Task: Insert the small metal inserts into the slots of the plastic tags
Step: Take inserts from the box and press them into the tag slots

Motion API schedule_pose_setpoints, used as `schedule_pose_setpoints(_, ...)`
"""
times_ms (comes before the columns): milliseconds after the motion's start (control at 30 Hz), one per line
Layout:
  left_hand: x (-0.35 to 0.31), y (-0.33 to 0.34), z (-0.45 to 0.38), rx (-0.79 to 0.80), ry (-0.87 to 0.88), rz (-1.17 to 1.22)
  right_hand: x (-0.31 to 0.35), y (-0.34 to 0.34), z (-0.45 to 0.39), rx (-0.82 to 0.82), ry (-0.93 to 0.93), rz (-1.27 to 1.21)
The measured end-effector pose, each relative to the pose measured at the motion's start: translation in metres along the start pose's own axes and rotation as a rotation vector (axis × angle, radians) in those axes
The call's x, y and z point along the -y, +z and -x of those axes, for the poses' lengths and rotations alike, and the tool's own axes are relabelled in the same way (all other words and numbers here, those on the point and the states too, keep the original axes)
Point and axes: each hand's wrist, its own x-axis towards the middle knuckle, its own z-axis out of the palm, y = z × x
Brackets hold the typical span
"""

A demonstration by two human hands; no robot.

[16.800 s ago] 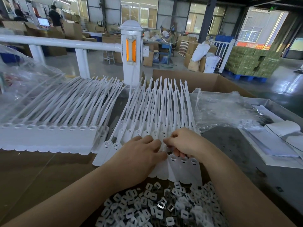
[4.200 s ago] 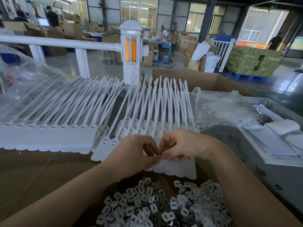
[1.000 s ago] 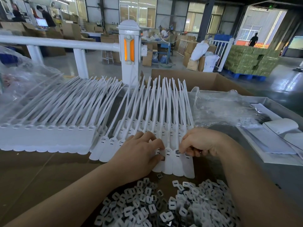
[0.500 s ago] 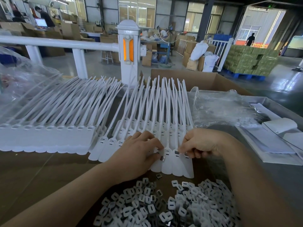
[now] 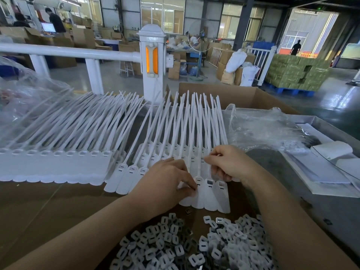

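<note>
A fanned row of white plastic tags (image 5: 210,197) with long tails lies at the middle of the cardboard-topped table. My left hand (image 5: 165,184) rests on the row, its thumb and fingers pinching the flat end of one tag. My right hand (image 5: 228,164) hovers just behind the tag heads, fingers curled, thumb and forefinger pinched at a tag's tail. Two tag heads at the right end show dark open slots (image 5: 210,182). A heap of small white and metal inserts (image 5: 194,246) lies near me, under my forearms.
A second, neat row of tags (image 5: 58,164) lies to the left. Crumpled clear plastic bags (image 5: 261,129) sit at right and far left. White sheets (image 5: 331,168) lie at the right edge. An open carton (image 5: 224,94) and a white railing post (image 5: 153,61) stand behind.
My right hand has lifted off the rightmost tag heads and drawn back toward the tails. My left hand has slid slightly toward me along the tag it pinches.
</note>
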Motion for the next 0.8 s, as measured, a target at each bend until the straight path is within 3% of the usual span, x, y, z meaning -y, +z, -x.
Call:
schedule_pose_setpoints(333, -0.004, 0.002, -0.003, 0.096, -0.12, 0.113, -0.009, 0.006, -0.004, -0.036, -0.045, -0.001)
schedule_pose_setpoints(567, -0.001, -0.003, -0.01, 0.038, -0.335, 0.438, -0.009, 0.005, -0.003, -0.02, -0.05, -0.042)
schedule_pose_setpoints(800, -0.002, -0.002, -0.02, 0.1, -0.379, 0.644, -0.009, 0.005, -0.003, -0.017, -0.048, -0.059)
